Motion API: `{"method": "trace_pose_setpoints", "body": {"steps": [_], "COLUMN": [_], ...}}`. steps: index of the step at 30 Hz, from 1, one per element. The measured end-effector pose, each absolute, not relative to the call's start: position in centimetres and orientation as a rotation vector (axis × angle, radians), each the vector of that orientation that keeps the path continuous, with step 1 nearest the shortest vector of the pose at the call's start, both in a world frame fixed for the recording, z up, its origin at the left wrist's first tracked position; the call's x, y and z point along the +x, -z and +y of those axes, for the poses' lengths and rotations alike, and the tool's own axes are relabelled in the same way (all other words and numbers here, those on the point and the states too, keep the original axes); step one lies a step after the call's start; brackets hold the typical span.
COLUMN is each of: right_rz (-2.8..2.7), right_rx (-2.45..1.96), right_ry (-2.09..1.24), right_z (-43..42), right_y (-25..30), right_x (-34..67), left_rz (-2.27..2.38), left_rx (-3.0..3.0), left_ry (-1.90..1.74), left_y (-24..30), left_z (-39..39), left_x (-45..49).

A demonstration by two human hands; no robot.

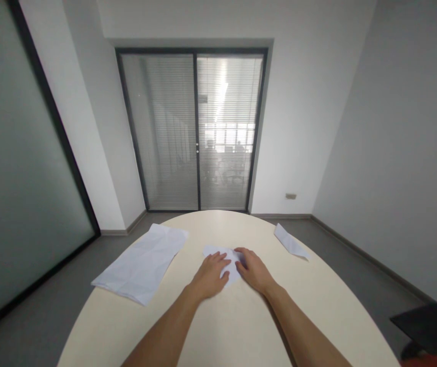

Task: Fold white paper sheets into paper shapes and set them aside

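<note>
Two hands press flat, fingers spread, on a small folded white paper [222, 257] — left hand [211, 275] and right hand [254, 271] side by side on a round cream table [241, 326]. Left of the left hand lies a creased paper sheet [142, 265], overhanging the rim. Beyond the right hand, a folded paper piece [290, 241] sits at the edge. Ahead — grey floor [43, 316] and a glass door with blinds [193, 132].

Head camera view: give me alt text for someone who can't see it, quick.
The left hand and right hand press flat on a small white folded paper at the middle of a round cream table. A larger creased sheet lies to its left, a smaller folded piece to its right, with a glass door with blinds beyond.
</note>
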State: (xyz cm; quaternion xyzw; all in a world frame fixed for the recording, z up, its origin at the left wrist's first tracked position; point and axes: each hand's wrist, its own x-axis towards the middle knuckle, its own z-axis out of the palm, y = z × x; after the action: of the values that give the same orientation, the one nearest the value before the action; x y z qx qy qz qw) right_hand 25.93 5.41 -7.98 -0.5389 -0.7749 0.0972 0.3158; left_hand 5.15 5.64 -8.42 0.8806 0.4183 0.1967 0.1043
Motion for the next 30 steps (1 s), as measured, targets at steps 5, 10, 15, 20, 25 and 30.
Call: {"method": "trace_pose_setpoints", "body": {"steps": [5,10,15,20,25,30], "right_rz": [-2.035,-2.017,-2.012,-2.001,-2.023,-2.038], "right_rx": [-1.420,-1.412,-1.431,-1.472,-1.440,-1.387], "right_ry": [-0.272,-0.289,-0.297,-0.296,-0.283,-0.264], "right_z": [5.3,5.1,4.9,4.8,4.9,5.1], "right_y": [7.8,7.4,7.2,7.1,7.2,7.3], "right_x": [25.9,25.7,25.6,25.5,25.5,25.6], "left_rz": [1.246,1.244,1.239,1.229,1.247,1.241], "left_rx": [2.589,2.591,2.603,2.616,2.636,2.644], "left_ry": [-0.581,-0.568,-0.616,-0.627,-0.710,-0.696], "left_y": [8.3,7.8,7.8,7.7,7.3,7.0], "left_z": [5.6,5.4,5.4,5.3,4.9,4.8], "left_x": [5.2,5.2,5.2,5.2,5.3,5.4]}}
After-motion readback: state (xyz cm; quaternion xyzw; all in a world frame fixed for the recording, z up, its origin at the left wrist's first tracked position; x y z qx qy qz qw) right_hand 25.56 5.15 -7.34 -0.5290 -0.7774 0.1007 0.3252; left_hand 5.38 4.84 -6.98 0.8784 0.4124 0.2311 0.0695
